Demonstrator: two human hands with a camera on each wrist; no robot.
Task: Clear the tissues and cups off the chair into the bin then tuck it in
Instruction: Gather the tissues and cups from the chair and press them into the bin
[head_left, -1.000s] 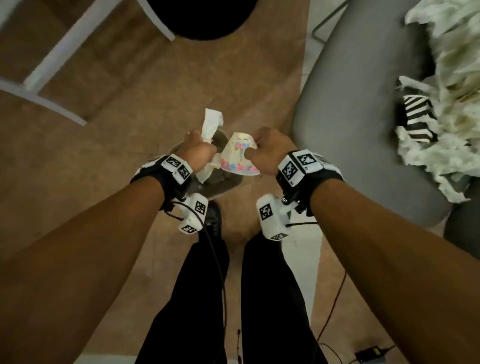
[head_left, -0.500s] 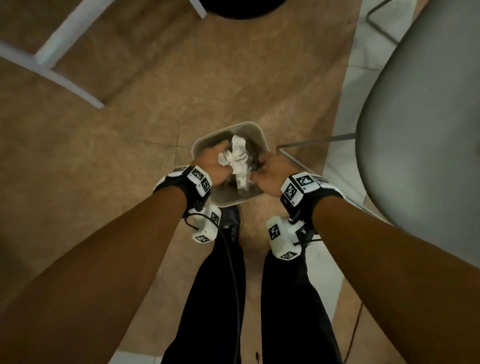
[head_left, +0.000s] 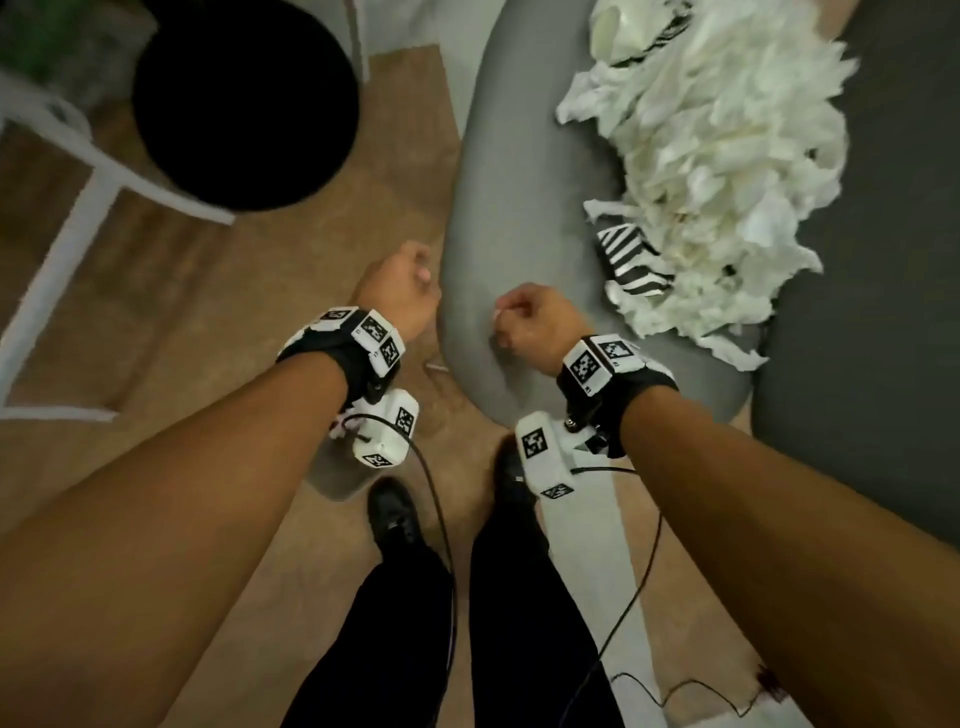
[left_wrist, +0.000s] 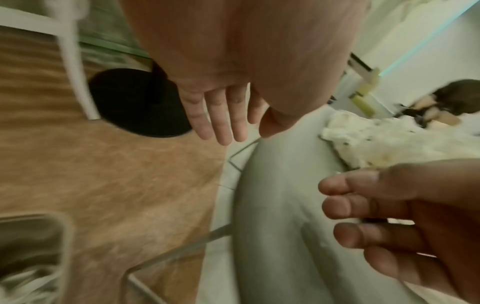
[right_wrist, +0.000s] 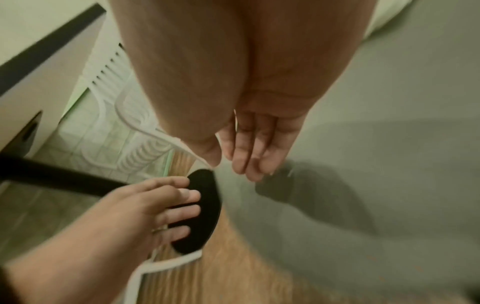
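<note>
Both hands hover empty at the near edge of the grey chair (head_left: 524, 171). The left hand (head_left: 400, 293) hangs just off the chair's left rim, over the wooden floor (head_left: 249, 312); from the left wrist view its fingers (left_wrist: 221, 115) are straight and slightly spread, holding nothing. The right hand (head_left: 535, 322) is above the chair's front part, its fingers (right_wrist: 249, 156) loosely extended and relaxed, also released, with its shadow falling on the grey seat beneath. The two hands are near each other but apart.

A big heap of crumpled white tissues (head_left: 717, 166) lies on the seat, well to the right of the hands and farther back. A black-and-white striped cup (head_left: 631, 260) lies on its side at the heap's near left edge, partly under the tissues. Another pale cup (head_left: 618, 31) shows at the heap's far end, partly hidden.

The bin (head_left: 337, 467) sits on the floor below the left wrist, mostly hidden by the wrist camera in the head view; in the left wrist view its grey rim (left_wrist: 64, 236) shows at the lower left with white tissue inside.

A round black stool (head_left: 244, 98) stands on the floor to the far left, beside a white frame (head_left: 67, 234). The person's dark trousers and shoes (head_left: 395, 514) are below, with a thin black cable (head_left: 623, 613) trailing across the floor.
</note>
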